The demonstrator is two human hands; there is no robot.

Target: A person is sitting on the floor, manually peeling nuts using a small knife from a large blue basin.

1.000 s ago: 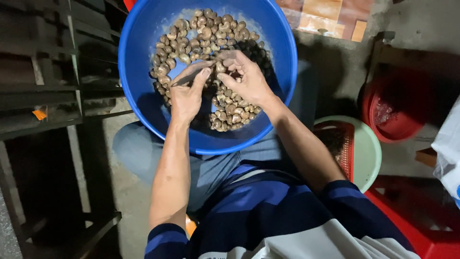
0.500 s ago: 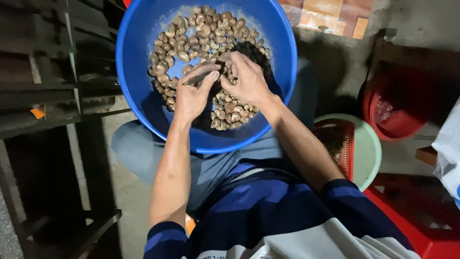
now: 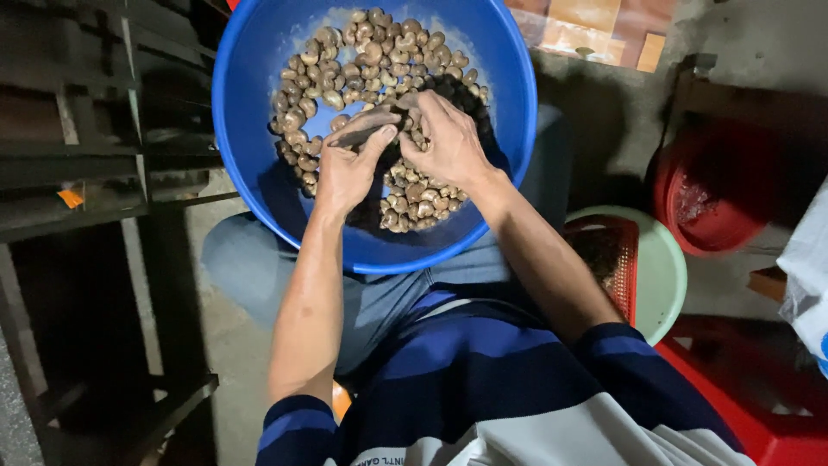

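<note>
Over the blue basin (image 3: pixel 250 164), left hand (image 3: pixel 349 168) gripping small tool (image 3: pixel 352 138); right hand (image 3: pixel 448 142) pinching a nut (image 3: pixel 404 121)

Blue basin (image 3: pixel 250 103) wall rings the nuts (image 3: pixel 362 60), open from above; dark rack (image 3: pixel 86 173) crowds left, red basket (image 3: pixel 617 259) & red tub (image 3: pixel 707 198) block right

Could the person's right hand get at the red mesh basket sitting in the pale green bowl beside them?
Probably yes. The red mesh basket lies open just beside the right forearm, nothing covering it. But the right hand is busy pinching a nut over the big blue plastic basin.
</note>
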